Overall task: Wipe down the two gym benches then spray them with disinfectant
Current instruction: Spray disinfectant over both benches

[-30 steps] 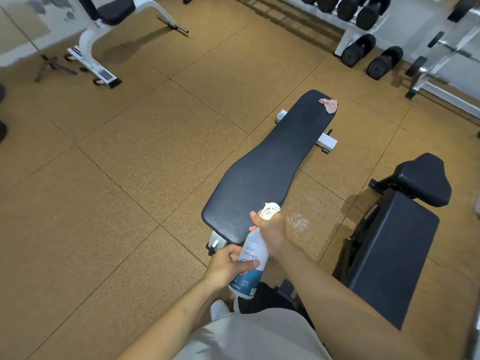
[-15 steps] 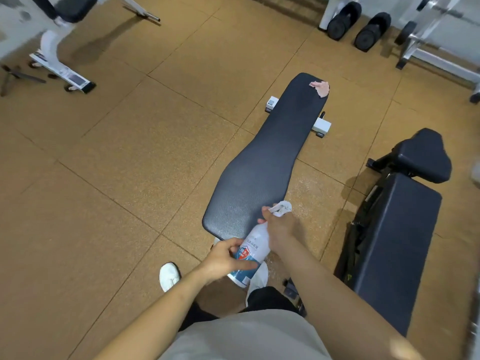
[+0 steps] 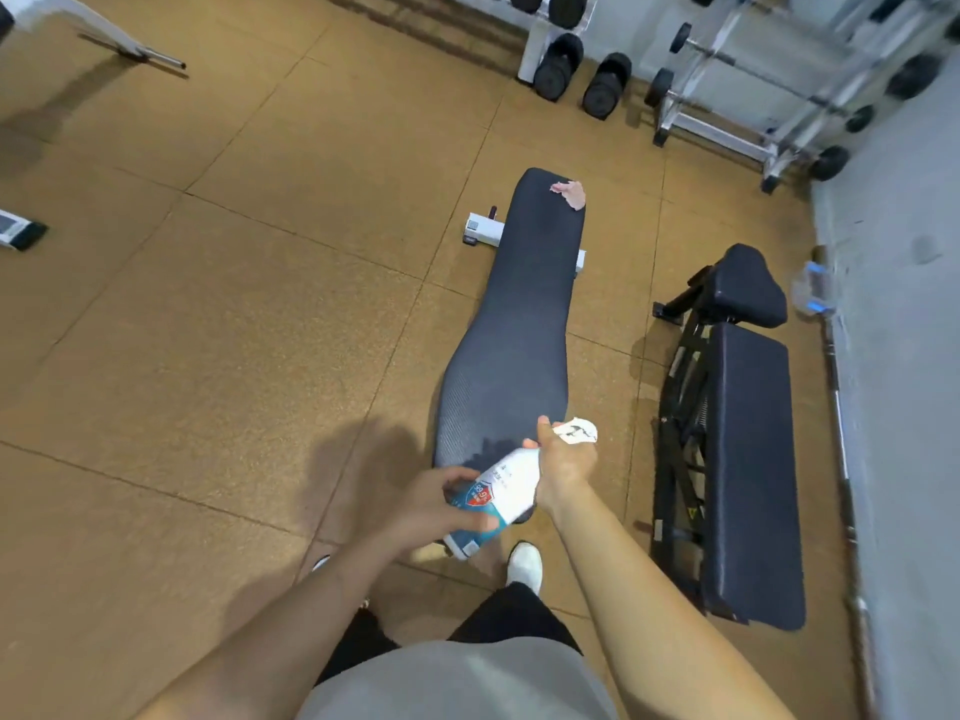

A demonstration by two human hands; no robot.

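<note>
A long flat black bench (image 3: 519, 324) lies on the floor ahead of me, with a pink cloth (image 3: 570, 193) on its far end. A second black bench (image 3: 748, 459) with a separate head pad stands to its right. I hold a white and blue spray bottle (image 3: 493, 498) tilted over the near end of the flat bench. My left hand (image 3: 431, 506) grips the bottle's body. My right hand (image 3: 563, 459) wraps its neck at the white trigger head, which points right.
Black dumbbells (image 3: 582, 70) sit on a white rack at the back, beside a metal rack (image 3: 779, 96) of barbells. A clear water bottle (image 3: 811, 288) lies by the grey wall on the right. Part of a white machine (image 3: 104, 28) is at top left. My white shoe (image 3: 524, 566) is below the bottle.
The view has swung so the flat bench now runs almost straight ahead, and the rack has come into sight. Both hands keep hold of the bottle; it sits more tilted.
</note>
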